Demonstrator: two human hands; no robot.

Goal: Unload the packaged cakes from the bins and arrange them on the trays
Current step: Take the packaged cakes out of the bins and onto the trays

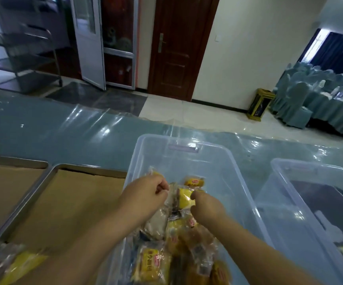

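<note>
Both hands reach into the clear plastic bin (187,153) on the blue-covered worktop (63,132) — the left hand (146,194) has its grip closed on the edge of a cake wrapper (156,173), and the right hand (205,204) has its grip pinched on a yellow packaged cake (184,197). More packaged cakes (176,243) are heaped at the bin's near end. Left of the bin lie two paper-lined trays (67,202), one wrapped cake (20,264) at the near corner — a second bin (310,202) stands to the right.
</note>
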